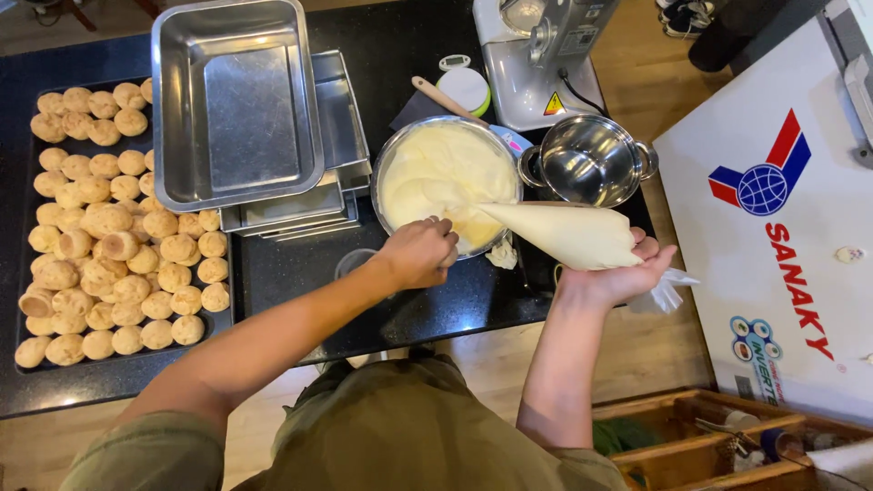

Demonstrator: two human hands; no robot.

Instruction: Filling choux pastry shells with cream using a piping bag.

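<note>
The right hand (627, 273) lay palm-up under the wide end of a full piping bag (566, 233), its grip loose and cradling rather than clenched. The left hand (420, 252) had its fingers pinched shut on something small at the bag's tip, just over the rim of the cream bowl (400, 150); what it pinched could not be made out.

The bag rested on an open palm, so its weight could have tipped it off toward the surface (300, 264) edge. Its back end looked untwisted, and a squeeze might have pushed cream out over the wrist. A blob (501, 254) of cream already lay on the surface just beside the bowl, under the bag, so drips from the tip seemed likely.

An empty steel pot (589, 160) stood touching the bowl's right side, and a mixer (532, 59) rose behind it, crowding the right arm. Stacked steel pans (238, 100) sat between the bowl and the tray (27, 377) of puffs (118, 245), so the puffs lay well apart from the bag, past the pans. A white chest freezer (773, 255) stood near the right elbow.
</note>
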